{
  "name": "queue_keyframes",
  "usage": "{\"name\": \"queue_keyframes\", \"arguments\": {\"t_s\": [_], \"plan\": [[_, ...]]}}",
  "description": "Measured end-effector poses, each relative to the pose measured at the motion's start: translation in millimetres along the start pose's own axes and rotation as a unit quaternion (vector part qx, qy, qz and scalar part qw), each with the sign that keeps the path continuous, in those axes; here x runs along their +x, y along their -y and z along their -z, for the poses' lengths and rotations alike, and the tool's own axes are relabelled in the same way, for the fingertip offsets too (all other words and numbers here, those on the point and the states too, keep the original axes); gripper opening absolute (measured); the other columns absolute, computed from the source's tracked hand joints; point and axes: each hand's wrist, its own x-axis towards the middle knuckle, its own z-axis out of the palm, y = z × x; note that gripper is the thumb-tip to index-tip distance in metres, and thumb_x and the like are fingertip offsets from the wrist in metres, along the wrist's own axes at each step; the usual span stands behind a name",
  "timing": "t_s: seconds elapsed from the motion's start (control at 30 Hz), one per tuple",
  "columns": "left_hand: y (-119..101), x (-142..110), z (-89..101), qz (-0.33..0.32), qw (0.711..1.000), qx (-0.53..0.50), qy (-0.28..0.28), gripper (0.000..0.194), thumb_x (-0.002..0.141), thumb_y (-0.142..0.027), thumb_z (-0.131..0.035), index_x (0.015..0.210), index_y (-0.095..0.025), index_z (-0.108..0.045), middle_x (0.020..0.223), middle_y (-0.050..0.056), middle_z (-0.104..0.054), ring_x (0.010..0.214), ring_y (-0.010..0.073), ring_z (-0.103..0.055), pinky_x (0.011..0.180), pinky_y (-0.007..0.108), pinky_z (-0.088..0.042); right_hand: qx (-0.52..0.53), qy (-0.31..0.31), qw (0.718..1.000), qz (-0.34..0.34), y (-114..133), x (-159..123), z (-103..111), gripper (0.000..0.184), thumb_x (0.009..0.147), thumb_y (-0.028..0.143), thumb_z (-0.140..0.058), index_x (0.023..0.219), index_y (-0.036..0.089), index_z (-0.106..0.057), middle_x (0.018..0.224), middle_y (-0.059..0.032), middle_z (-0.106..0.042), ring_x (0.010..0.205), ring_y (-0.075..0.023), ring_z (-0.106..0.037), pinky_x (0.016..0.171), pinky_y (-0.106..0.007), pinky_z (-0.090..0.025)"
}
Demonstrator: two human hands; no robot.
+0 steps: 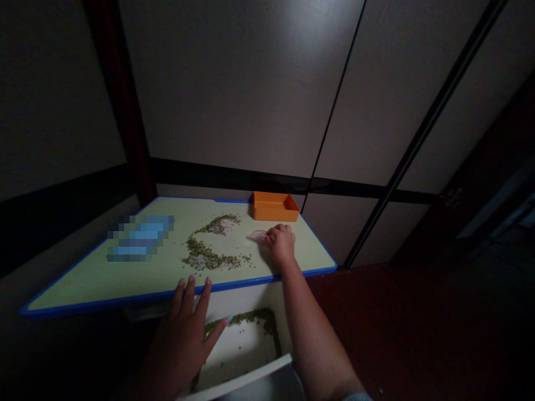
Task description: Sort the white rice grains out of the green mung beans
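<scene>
My right hand pinches a small, thin, pale pinkish piece low over the table's right half; its exact kind I cannot make out. To the left of it, small green grains like mung beans lie in a curved heap, with whitish patches among them. My left hand is open, its fingers spread at the table's front edge, with nothing in them. Beneath it is a white bin with more green grains along its inner edges.
An orange open box stands at the table's back right. A blurred-out blue item lies on the left. The pale green table has a blue rim. Grey cupboard panels rise behind, and dark red floor shows on the right.
</scene>
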Motion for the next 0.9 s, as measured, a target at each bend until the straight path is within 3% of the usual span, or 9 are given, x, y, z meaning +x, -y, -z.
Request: {"name": "queue_keyframes", "arguments": {"t_s": [0.2,0.27,0.33,0.53,0.77,0.9], "plan": [[-0.8,-2.1,1.7,-0.006,1.0,0.008,-0.001,0.072,0.075,-0.054,-0.046,0.133,-0.013,-0.04,0.141,0.025,-0.038,0.138,0.0389,-0.022,0.099,0.05,-0.041,0.114,-0.139,0.982,-0.058,-15.7,-0.2,-0.4,0.024,0.091,0.028,-0.043,0.081,0.018,-0.062,0.09,-0.0081,-0.059,0.091,-0.0211,-0.046,0.078,-0.031,-0.033],[-1.4,-3.0,3.0,-0.006,1.0,0.011,0.0,0.071,0.077,-0.054,-0.044,0.134,-0.013,-0.038,0.142,0.025,-0.037,0.138,0.0387,-0.022,0.099,0.05,-0.041,0.125,-0.149,0.978,-0.074,-18.8,0.2,-1.4,0.03,0.093,0.027,-0.038,0.075,0.017,-0.059,0.085,-0.0081,-0.059,0.087,-0.0203,-0.046,0.079,-0.031,-0.033],[-2.0,-3.3,4.0,-0.009,1.0,0.013,0.006,0.073,0.077,-0.056,-0.044,0.135,-0.012,-0.037,0.142,0.026,-0.036,0.137,0.0388,-0.022,0.1,0.049,-0.041,0.137,-0.115,0.982,-0.06,-18.6,-0.1,-3.2,0.032,0.092,0.028,-0.038,0.07,0.017,-0.058,0.081,-0.0075,-0.059,0.085,-0.0196,-0.047,0.079,-0.03,-0.033],[-1.3,-3.4,3.8,-0.01,1.0,0.008,-0.001,0.075,0.075,-0.055,-0.047,0.136,-0.013,-0.035,0.143,0.026,-0.035,0.137,0.0389,-0.024,0.098,0.05,-0.042,0.143,0.08,0.986,0.026,-7.2,-5.3,-4.6,0.031,0.091,0.029,-0.043,0.07,0.017,-0.062,0.08,-0.006,-0.062,0.085,-0.0171,-0.048,0.077,-0.027,-0.033],[-1.0,-3.8,3.0,-0.013,1.0,-0.001,-0.006,0.075,0.075,-0.056,-0.048,0.135,-0.013,-0.036,0.144,0.025,-0.034,0.138,0.0382,-0.021,0.101,0.051,-0.039,0.056,0.107,0.991,-0.049,-6.8,-7.2,-0.5,0.023,0.089,0.035,-0.047,0.085,0.023,-0.066,0.1,-0.0064,-0.063,0.1,-0.0224,-0.045,0.075,-0.031,-0.03],[-2.4,-3.1,4.2,-0.007,1.0,-0.003,-0.003,0.075,0.075,-0.055,-0.048,0.136,-0.013,-0.035,0.144,0.024,-0.034,0.138,0.0377,-0.02,0.102,0.051,-0.039,0.056,0.129,0.989,-0.048,-6.1,-6.7,-1.6,0.024,0.09,0.035,-0.046,0.087,0.023,-0.066,0.101,-0.0065,-0.063,0.101,-0.0225,-0.045,0.075,-0.031,-0.029]]}}
